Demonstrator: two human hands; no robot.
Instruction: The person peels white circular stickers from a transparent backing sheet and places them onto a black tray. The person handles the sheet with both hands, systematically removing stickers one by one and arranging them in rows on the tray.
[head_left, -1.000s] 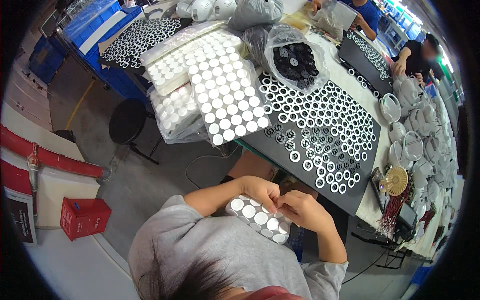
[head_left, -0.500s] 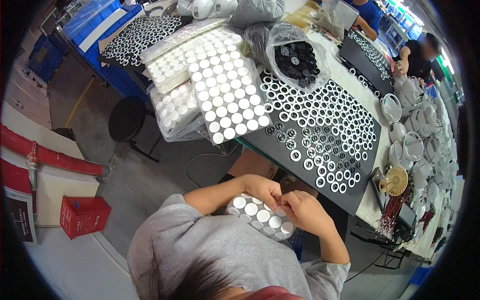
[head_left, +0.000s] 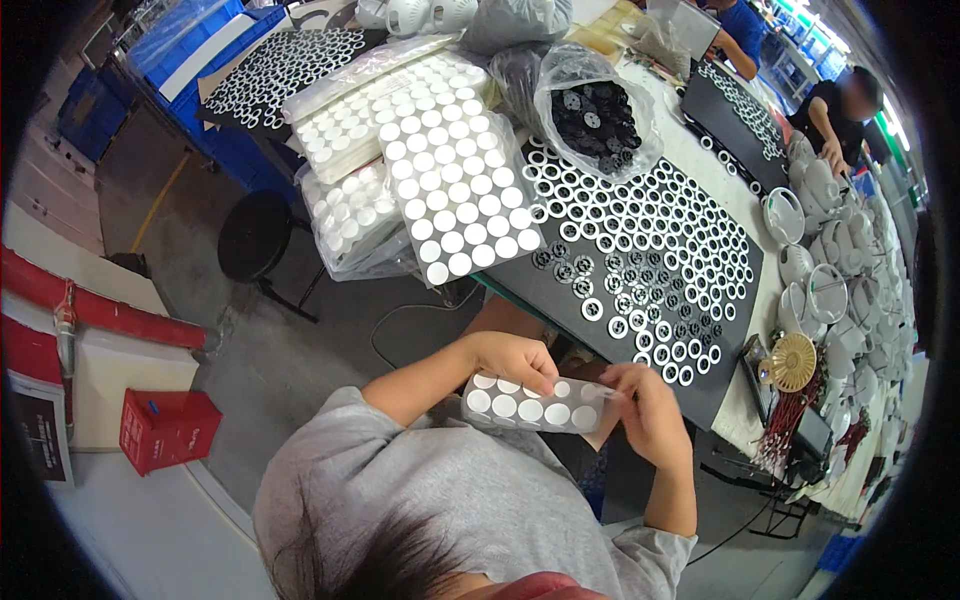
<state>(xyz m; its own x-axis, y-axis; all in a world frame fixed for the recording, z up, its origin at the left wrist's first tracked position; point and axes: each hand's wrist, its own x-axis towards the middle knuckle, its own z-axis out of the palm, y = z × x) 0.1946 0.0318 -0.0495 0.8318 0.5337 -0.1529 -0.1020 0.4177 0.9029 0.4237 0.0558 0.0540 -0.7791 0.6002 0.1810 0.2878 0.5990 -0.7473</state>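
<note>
Close to my body I hold a sheet of round white stickers (head_left: 530, 409) over my lap. My left hand (head_left: 512, 360) is closed on its upper edge, the thumb lying on top near the stickers. At the sheet's right end, my right hand (head_left: 650, 412) pinches the corner, slightly smeared by motion. A pale tan flap (head_left: 603, 430) hangs under that corner, beside the right fingers. On the black board (head_left: 560, 318) ahead lie many white rings (head_left: 618, 327) with dark centres, along with several bare black discs (head_left: 650, 277).
A large sheet of white stickers (head_left: 455, 180) rests on bagged stacks to the left of the board. Behind the board sits a plastic bag of black discs (head_left: 592, 125). White plastic housings (head_left: 850, 300) crowd the right side. A black stool (head_left: 255, 237) stands at left; a co-worker (head_left: 840, 110) is far right.
My right hand has moved right, away from the left hand, to the sheet's end. The sheet is now more level, with a tan flap showing. The far co-worker's arm has shifted.
</note>
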